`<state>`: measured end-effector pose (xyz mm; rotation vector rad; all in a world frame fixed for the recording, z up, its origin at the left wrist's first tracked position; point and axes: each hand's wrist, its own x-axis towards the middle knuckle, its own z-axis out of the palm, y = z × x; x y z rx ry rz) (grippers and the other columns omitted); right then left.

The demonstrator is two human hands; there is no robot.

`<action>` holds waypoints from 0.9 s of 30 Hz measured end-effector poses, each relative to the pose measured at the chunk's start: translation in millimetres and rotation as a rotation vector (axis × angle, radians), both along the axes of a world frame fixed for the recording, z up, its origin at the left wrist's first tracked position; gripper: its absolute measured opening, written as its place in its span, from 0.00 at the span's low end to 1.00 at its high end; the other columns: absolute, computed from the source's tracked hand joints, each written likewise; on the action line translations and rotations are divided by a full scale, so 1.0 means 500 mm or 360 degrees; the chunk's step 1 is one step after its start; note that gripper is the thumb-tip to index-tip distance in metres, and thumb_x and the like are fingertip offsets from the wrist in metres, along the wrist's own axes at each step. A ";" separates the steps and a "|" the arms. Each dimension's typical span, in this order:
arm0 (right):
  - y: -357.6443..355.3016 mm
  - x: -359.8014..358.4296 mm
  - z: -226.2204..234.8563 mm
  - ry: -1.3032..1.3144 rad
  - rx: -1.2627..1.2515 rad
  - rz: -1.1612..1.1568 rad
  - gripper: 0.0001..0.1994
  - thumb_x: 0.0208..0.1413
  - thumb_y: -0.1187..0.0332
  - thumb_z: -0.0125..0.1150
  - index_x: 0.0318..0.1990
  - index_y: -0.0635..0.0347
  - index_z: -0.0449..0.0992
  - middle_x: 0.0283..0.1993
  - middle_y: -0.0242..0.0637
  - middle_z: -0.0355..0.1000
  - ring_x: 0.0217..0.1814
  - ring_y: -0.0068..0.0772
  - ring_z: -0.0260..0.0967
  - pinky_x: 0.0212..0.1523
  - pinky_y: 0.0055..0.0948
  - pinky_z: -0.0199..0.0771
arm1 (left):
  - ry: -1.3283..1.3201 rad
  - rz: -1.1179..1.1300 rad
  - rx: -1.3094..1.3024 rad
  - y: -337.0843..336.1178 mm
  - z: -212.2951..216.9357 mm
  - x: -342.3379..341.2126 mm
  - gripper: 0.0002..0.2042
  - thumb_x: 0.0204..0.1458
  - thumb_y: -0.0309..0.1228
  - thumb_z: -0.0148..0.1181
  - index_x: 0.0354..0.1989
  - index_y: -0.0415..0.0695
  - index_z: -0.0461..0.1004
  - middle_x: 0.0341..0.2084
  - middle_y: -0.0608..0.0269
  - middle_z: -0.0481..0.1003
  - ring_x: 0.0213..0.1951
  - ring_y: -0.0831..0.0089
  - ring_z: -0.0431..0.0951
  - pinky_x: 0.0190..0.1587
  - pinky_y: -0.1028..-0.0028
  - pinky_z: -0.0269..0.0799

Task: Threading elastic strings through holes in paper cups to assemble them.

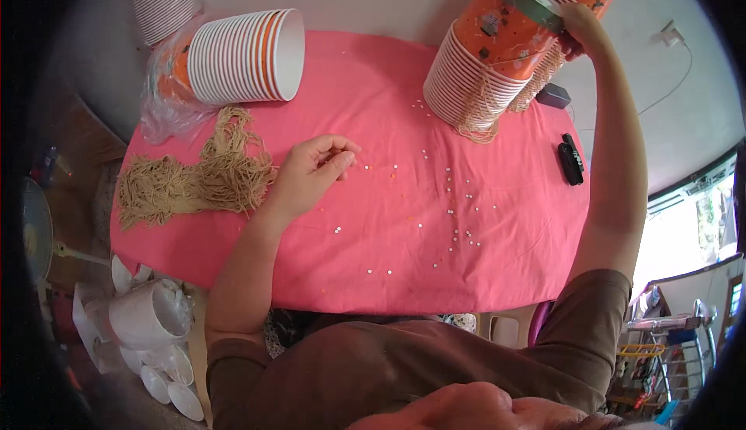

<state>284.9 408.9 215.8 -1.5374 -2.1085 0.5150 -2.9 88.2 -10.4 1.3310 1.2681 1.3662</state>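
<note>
While the bucket stack (509,26) stands tall just left of the right hand (578,32) (can't tell if it's gripping), the left hand (325,164) is loosely curled, way farther off.

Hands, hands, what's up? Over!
Right hand at rim of bucket stack. Left hand half-curled above pink cloth. String pile to its left; white bits scattered.

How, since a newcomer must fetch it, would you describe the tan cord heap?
On the pink tablecloth, look left, in front of the sideways bucket stack. The tan cord heap sprawls beside the left hand; unlike cords hanging on the upright stack, it lies on the cloth.
</note>
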 end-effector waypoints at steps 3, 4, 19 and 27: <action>0.002 0.018 0.004 -0.0071 -0.0023 -0.0042 0.27 0.57 0.49 0.44 0.20 0.66 0.69 0.13 0.42 0.65 0.11 0.35 0.67 0.12 0.35 0.72 | 0.0013 -0.0013 0.0000 0.003 0.005 0.004 0.08 0.59 0.26 0.53 0.45 0.38 0.74 0.31 0.67 0.75 0.32 0.82 0.72 0.36 0.81 0.70; 0.037 0.042 -0.003 -0.0072 -0.0019 -0.0059 0.27 0.57 0.49 0.44 0.20 0.66 0.69 0.13 0.42 0.65 0.11 0.35 0.67 0.12 0.35 0.72 | 0.0012 -0.0030 0.0004 0.005 0.007 0.008 0.08 0.59 0.26 0.53 0.45 0.38 0.74 0.31 0.67 0.75 0.32 0.82 0.72 0.36 0.81 0.70; -0.217 0.075 -0.239 -0.0465 0.0081 0.0258 0.19 0.57 0.55 0.57 0.41 0.65 0.77 0.22 0.50 0.72 0.20 0.44 0.72 0.25 0.39 0.71 | 0.0121 0.0033 -0.0006 -0.003 0.014 0.002 0.08 0.59 0.25 0.53 0.45 0.37 0.73 0.32 0.67 0.75 0.32 0.81 0.73 0.37 0.80 0.71; -0.336 -0.191 -0.265 -0.0232 0.0539 0.1119 0.14 0.55 0.62 0.59 0.41 0.64 0.76 0.34 0.49 0.75 0.35 0.47 0.75 0.36 0.39 0.72 | 0.0223 0.0191 0.0179 -0.005 0.011 -0.002 0.08 0.57 0.25 0.56 0.43 0.37 0.74 0.30 0.69 0.75 0.32 0.82 0.72 0.37 0.80 0.69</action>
